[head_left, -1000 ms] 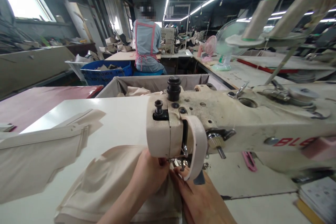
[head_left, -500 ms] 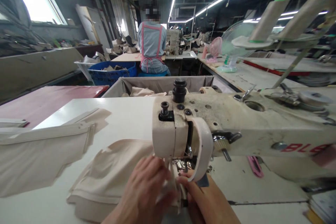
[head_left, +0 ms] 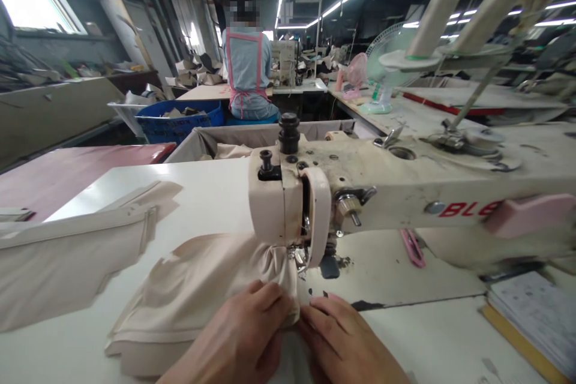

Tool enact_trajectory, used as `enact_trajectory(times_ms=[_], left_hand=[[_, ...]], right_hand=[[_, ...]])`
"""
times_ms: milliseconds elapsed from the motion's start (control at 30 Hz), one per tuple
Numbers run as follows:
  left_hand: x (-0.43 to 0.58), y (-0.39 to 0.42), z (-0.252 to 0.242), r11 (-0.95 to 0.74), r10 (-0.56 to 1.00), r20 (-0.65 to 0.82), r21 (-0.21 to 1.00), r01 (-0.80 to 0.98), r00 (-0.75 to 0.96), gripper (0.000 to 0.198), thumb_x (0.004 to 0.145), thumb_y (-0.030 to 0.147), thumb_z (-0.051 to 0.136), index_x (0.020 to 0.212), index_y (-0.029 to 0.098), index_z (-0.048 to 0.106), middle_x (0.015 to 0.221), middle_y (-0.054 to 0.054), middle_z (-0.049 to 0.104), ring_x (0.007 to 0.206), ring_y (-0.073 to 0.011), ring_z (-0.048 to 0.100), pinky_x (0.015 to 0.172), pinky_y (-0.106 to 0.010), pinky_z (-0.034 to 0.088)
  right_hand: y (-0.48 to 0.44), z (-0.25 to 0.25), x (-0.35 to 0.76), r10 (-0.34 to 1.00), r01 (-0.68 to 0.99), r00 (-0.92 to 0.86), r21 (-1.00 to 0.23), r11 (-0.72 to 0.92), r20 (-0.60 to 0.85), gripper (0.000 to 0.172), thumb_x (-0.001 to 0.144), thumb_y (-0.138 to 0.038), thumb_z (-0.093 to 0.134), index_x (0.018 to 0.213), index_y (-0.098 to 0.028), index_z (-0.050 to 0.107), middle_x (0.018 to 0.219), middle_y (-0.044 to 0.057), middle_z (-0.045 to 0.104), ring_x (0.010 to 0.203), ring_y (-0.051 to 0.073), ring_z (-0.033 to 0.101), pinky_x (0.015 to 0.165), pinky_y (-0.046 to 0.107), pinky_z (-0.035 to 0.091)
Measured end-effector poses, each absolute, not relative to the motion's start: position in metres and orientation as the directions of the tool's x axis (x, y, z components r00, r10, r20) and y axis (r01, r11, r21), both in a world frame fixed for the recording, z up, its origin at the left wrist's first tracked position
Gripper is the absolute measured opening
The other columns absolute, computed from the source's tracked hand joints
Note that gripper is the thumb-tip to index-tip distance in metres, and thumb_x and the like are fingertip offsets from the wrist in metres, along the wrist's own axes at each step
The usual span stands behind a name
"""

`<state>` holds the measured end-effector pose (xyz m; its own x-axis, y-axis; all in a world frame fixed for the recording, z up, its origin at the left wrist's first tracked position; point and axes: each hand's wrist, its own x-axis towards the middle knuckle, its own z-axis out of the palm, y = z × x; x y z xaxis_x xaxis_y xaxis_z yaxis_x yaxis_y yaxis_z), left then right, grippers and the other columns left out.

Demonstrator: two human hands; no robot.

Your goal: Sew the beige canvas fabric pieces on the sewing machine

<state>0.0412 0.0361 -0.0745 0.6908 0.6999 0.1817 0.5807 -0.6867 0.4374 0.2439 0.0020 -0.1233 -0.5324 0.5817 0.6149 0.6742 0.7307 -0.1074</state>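
Observation:
Beige fabric (head_left: 202,288) lies on the white table, its right edge gathered under the needle area of a cream sewing machine (head_left: 274,210). My left hand (head_left: 252,324) is closed on the fabric near that edge, just in front of the presser foot. Beside it, my right hand (head_left: 337,330) has its fingers bent together at the fabric's front right corner; its fingertips are partly hidden, so any hold is unclear. More beige pieces (head_left: 76,258) lie flat at the left.
Pink snips (head_left: 413,247) lie behind the machine arm's lower edge. A stack of papers (head_left: 535,318) is at the right. Beyond the machine stand a cloth-lined bin (head_left: 184,147), a blue basket (head_left: 180,126), a fan (head_left: 382,66) and a seated person (head_left: 246,72).
Both hands have moved back from the needle area toward me, and the fabric edge there now shows. The camera view has shifted, bringing the papers and a pink pad further into view.

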Motion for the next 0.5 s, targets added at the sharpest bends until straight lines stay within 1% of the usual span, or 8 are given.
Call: enact_trajectory(times_ms=[67,133,200,300,367,400,433,500], left_hand=[[0.042,0.034,-0.08,-0.75,0.649,0.222,0.348,0.562,0.728,0.021,0.083,0.006,0.045,0.096,0.018,0.058,0.084,-0.005,0.062,0.071,-0.0205,0.057,0.057,-0.03,0.049],[0.044,0.031,-0.089,-0.789,0.614,0.263,0.209,0.578,0.744,0.021,0.086,0.007,0.045,0.099,0.015,0.059,0.081,-0.005,0.064,0.066,-0.0206,0.058,0.052,-0.03,0.05],[0.046,0.028,-0.098,-0.794,0.597,0.291,0.083,0.602,0.748,0.027,0.085,0.005,0.046,0.108,0.012,0.058,0.08,-0.005,0.066,0.064,-0.0209,0.06,0.047,-0.029,0.05],[0.046,0.026,-0.111,-0.758,0.621,0.293,-0.011,0.652,0.727,0.037,0.084,0.003,0.044,0.12,0.011,0.053,0.081,-0.005,0.068,0.065,-0.021,0.062,0.043,-0.027,0.048],[0.047,0.03,-0.116,-0.753,0.621,0.3,-0.028,0.658,0.724,0.036,0.085,0.004,0.044,0.119,0.011,0.053,0.08,-0.005,0.069,0.066,-0.0218,0.063,0.044,-0.028,0.048],[0.048,0.034,-0.117,-0.76,0.613,0.317,-0.015,0.65,0.724,0.033,0.086,0.005,0.045,0.117,0.012,0.055,0.079,-0.005,0.068,0.066,-0.022,0.063,0.046,-0.029,0.05],[0.049,0.038,-0.118,-0.759,0.617,0.343,0.019,0.651,0.709,0.029,0.088,0.007,0.044,0.113,0.013,0.057,0.079,-0.004,0.068,0.067,-0.0216,0.063,0.05,-0.029,0.051],[0.053,0.048,-0.116,-0.728,0.664,0.398,0.155,0.667,0.633,0.022,0.092,0.01,0.042,0.099,0.017,0.062,0.078,-0.004,0.067,0.069,-0.0196,0.062,0.059,-0.028,0.053]], right_hand=[[0.005,-0.122,0.242,0.565,0.68,-0.518,-0.092,0.727,0.642,0.031,0.1,-0.015,0.037,0.106,-0.019,0.067,0.102,0.001,0.075,0.09,0.021,0.067,0.085,0.035,0.058],[0.006,-0.122,0.242,0.544,0.688,-0.496,-0.076,0.722,0.677,0.036,0.102,-0.015,0.033,0.099,-0.021,0.069,0.098,-0.001,0.076,0.086,0.02,0.069,0.081,0.033,0.059],[0.005,-0.125,0.245,0.56,0.7,-0.492,-0.08,0.71,0.666,0.036,0.103,-0.017,0.034,0.098,-0.022,0.069,0.097,0.0,0.076,0.087,0.02,0.07,0.08,0.034,0.06],[0.006,-0.131,0.251,0.599,0.697,-0.508,-0.112,0.708,0.619,0.033,0.102,-0.021,0.037,0.097,-0.023,0.07,0.1,0.005,0.075,0.091,0.022,0.07,0.082,0.036,0.06],[0.01,-0.132,0.252,0.603,0.672,-0.521,-0.145,0.726,0.604,0.032,0.101,-0.019,0.039,0.092,-0.021,0.069,0.098,0.005,0.074,0.09,0.02,0.069,0.085,0.034,0.058],[0.014,-0.132,0.251,0.595,0.659,-0.535,-0.144,0.738,0.599,0.03,0.1,-0.017,0.039,0.093,-0.02,0.068,0.096,0.005,0.074,0.088,0.019,0.069,0.085,0.032,0.057],[0.019,-0.132,0.25,0.584,0.652,-0.546,-0.133,0.746,0.601,0.028,0.1,-0.015,0.04,0.095,-0.019,0.068,0.095,0.004,0.074,0.086,0.018,0.069,0.085,0.031,0.057],[0.029,-0.133,0.246,0.55,0.654,-0.523,-0.107,0.749,0.651,0.025,0.097,-0.013,0.043,0.099,-0.02,0.067,0.094,0.003,0.074,0.082,0.018,0.067,0.083,0.029,0.055]])
